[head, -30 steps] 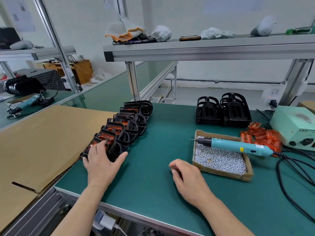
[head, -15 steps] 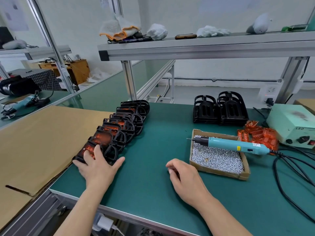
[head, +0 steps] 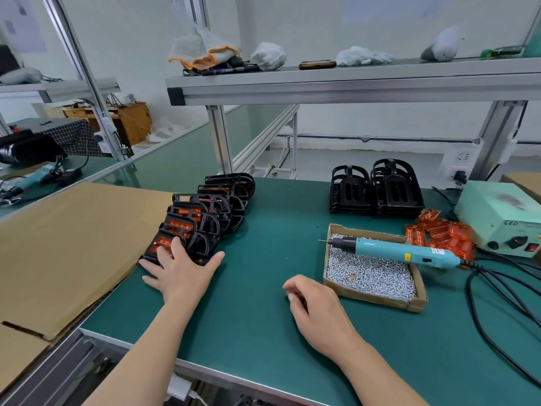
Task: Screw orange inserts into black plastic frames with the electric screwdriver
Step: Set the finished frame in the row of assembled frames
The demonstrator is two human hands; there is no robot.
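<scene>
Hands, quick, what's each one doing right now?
Left hand: open, fingers spread on the nearest black frame.
Right hand: open, loosely curled on the mat, holding nothing visible.

Green bench (head: 263, 312) under my fingers (head: 177, 249); aluminium shelf (head: 351, 82) above; white wall (head: 366, 22) beyond; wooden cabinet (head: 134, 118) far left; pale floor (head: 366, 162).

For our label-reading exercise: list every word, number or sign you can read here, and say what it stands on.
"LED": on the front of the pale green power box.
Too small to read: the stickers on the electric screwdriver.
Blurred, unreadable: the paper sheets on the wall.
</scene>
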